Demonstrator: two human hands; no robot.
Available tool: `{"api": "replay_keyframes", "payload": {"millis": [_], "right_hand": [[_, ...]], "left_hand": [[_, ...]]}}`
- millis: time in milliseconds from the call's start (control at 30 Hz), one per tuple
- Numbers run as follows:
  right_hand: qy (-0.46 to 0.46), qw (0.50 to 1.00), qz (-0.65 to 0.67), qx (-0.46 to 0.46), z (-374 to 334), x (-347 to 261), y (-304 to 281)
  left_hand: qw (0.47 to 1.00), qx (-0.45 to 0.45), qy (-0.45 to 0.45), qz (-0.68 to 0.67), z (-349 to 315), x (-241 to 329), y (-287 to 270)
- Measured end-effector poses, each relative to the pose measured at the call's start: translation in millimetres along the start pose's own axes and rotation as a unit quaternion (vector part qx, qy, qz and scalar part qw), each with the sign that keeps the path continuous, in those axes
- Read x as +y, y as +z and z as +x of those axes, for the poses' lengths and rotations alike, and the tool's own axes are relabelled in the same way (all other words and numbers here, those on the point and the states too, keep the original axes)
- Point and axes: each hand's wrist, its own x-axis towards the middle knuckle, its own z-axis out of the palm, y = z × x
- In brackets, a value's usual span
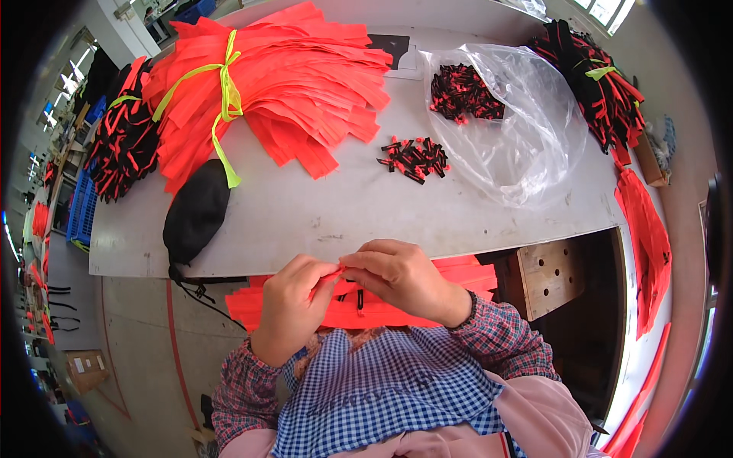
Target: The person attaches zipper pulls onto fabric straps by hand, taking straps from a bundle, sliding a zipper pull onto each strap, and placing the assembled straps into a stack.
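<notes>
Both hands meet at the near edge of the white table, fingertips almost touching. My left hand (292, 296) pinches an orange-red fabric strip (336, 272), and my right hand (403, 278) pinches at the same spot; its fingers partly cover what they hold. More orange-red strips (469, 276) lie across my lap beneath both hands. A small black pull tab (360, 299) shows against them, just below the fingertips. On the table beyond lies a loose heap of small black pull tabs with red ends (416, 159). A clear plastic bag (527, 164) beside it holds many more.
A large orange-red strip bundle (298, 84), tied with yellow ribbon, covers the table's back left. A black pouch (197, 214) sits at the left edge, its cord hanging down. Black-and-red bundles (126, 145) flank both sides. Beneath the table at right is a wooden box with holes (548, 276).
</notes>
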Motion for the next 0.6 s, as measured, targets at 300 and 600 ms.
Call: {"api": "replay_keyframes", "payload": {"millis": [300,600], "right_hand": [[-0.013,0.999,0.029,0.042,11,-1,-9],[0.230,0.844,0.485,-0.028,-2,17,7]], "left_hand": [[0.993,0.012,-0.049,-0.105,1,-6,0],[0.871,-0.007,-0.224,-0.438,1,-19,6]]}}
